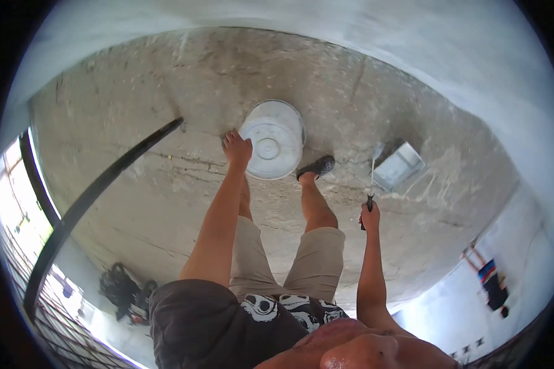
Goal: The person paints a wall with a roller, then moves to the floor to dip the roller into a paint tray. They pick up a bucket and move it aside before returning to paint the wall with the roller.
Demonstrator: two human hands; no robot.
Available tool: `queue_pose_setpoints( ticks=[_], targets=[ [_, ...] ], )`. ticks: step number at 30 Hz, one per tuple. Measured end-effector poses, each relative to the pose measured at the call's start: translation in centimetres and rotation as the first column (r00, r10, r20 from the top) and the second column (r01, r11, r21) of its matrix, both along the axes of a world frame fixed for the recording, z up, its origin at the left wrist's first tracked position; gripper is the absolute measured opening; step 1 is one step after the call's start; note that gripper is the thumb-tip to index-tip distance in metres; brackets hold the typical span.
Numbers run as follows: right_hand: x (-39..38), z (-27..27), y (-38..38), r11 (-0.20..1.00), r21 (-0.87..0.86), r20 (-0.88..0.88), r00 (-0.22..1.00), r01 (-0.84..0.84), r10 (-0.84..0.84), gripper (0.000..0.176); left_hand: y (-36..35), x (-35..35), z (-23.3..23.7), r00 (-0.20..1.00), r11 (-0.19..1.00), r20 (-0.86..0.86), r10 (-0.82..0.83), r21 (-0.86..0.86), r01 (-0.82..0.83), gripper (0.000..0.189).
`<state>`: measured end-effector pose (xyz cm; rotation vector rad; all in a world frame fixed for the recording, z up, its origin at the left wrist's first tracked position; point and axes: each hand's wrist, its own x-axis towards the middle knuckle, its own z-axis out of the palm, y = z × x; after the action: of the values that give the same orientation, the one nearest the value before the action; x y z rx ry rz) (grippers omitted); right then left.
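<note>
1. Closest in, the person is standing upright in a dark printed shirt [228, 320] and beige shorts [289, 258], both bare arms reaching down.
2. The right hand [369, 216] is closing in a fist around the dark grip of a black-handled tool [371, 184]. Its thin shaft is pointing away towards the floor, and the pale tip is hovering just beside a white tray [400, 166].
3. The left hand [237, 149] is stretching further down, fingers extended and slightly spread, and is pressing against the left rim of the white bucket [274, 144]. I cannot tell whether it is gripping anything there.
4. That bucket is sitting on the concrete floor [166, 111] right in front of the legs, lid on, between the left hand and a dark shoe [317, 166] that is touching down at its right edge.
5. The tray is lying tilted on the floor to the right of the bucket, well apart from it.
6. Off to the left, a long black pole [98, 190] is slanting across, its far end meeting the floor near the bucket.
7. A dark bag [123, 286] is slumping by the bright railing at lower left.
</note>
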<state>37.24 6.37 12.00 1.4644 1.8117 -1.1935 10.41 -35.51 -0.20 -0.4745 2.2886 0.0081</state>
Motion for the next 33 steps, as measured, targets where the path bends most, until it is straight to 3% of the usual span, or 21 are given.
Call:
queue_pose_setpoints(
  ticks=[2, 6, 8, 10, 12, 15, 16, 18, 20, 22, 26, 29, 31, 33],
  targets=[
    [4.2, -0.5, 1.4, 0.998, 0.061, 0.042, 0.999, -0.015, 0.012, 0.018, 3.4, -1.6, -0.2, 0.861, 0.938, -0.473, -0.188, 0.173, 0.299, 0.058],
    [12.1, -2.9, 5.6, 0.996, 0.084, 0.212, 0.977, 0.008, -0.026, 0.020, 12.0, -2.1, 0.0, 0.800, 0.752, -0.437, -0.411, 0.332, 0.569, 0.072],
    [14.8, -4.7, 8.4, 0.990, 0.134, 0.249, 0.965, 0.046, -0.079, 0.020, 14.2, -0.6, 0.6, 0.760, 0.746, -0.164, -0.628, 0.151, 0.649, 0.077],
    [17.0, -8.1, 11.2, 0.963, 0.257, 0.256, 0.955, 0.083, -0.151, 0.021, 14.6, 0.3, -0.4, 0.748, 0.736, -0.110, -0.655, 0.134, 0.664, 0.080],
    [21.0, -15.1, 14.8, 0.870, 0.470, 0.308, 0.952, -0.147, -0.006, 0.025, 14.6, 1.2, -0.1, 0.693, 0.696, -0.148, -0.706, 0.034, 0.717, 0.082],
    [20.8, -23.3, 20.3, 0.806, 0.542, 0.342, 0.939, -0.236, 0.045, 0.030, 14.4, 1.2, -0.2, 0.655, 0.657, -0.102, -0.749, 0.014, 0.754, 0.083],
    [20.9, -26.7, 21.9, 0.791, 0.549, 0.348, 0.934, -0.270, 0.078, 0.030, 14.4, 1.3, 0.1, 0.641, 0.644, -0.089, -0.762, 0.005, 0.765, 0.083],
    [17.5, -29.8, 25.0, 0.929, 0.359, 0.346, 0.937, -0.090, -0.043, 0.028, 14.4, 1.4, 0.5, 0.608, 0.611, -0.077, -0.790, -0.024, 0.791, 0.084],
    [15.1, -32.7, 26.7, 0.922, 0.215, 0.398, 0.891, -0.323, 0.219, 0.036, 14.2, 1.7, 0.4, 0.593, 0.597, -0.072, -0.802, -0.035, 0.802, 0.083],
    [8.7, -27.6, 25.7, 0.939, 0.342, 0.311, 0.940, 0.031, -0.144, 0.035, 13.8, 2.2, 0.8, 0.583, 0.587, -0.068, -0.809, -0.042, 0.809, 0.083],
    [5.6, -27.1, 25.3, 0.927, 0.374, 0.318, 0.941, -0.014, -0.114, 0.034, 14.8, 1.8, 0.1, 0.584, 0.587, -0.067, -0.809, -0.041, 0.808, 0.081],
    [7.1, -29.1, 25.7, 0.957, 0.285, 0.287, 0.948, 0.050, -0.135, 0.033, 14.9, 1.0, -0.3, 0.581, 0.584, -0.077, -0.811, -0.031, 0.811, 0.081],
    [8.4, -29.8, 25.6, 0.940, 0.318, 0.226, 0.973, -0.124, 0.051, 0.023, 14.7, 1.0, -0.8, 0.584, 0.586, -0.080, -0.808, -0.001, 0.810, 0.081],
    [9.2, -30.3, 24.6, 0.908, 0.382, 0.202, 0.974, -0.174, 0.102, 0.023, 14.3, 1.4, -1.0, 0.593, 0.599, -0.138, -0.793, 0.001, 0.801, 0.082]
  ],
)
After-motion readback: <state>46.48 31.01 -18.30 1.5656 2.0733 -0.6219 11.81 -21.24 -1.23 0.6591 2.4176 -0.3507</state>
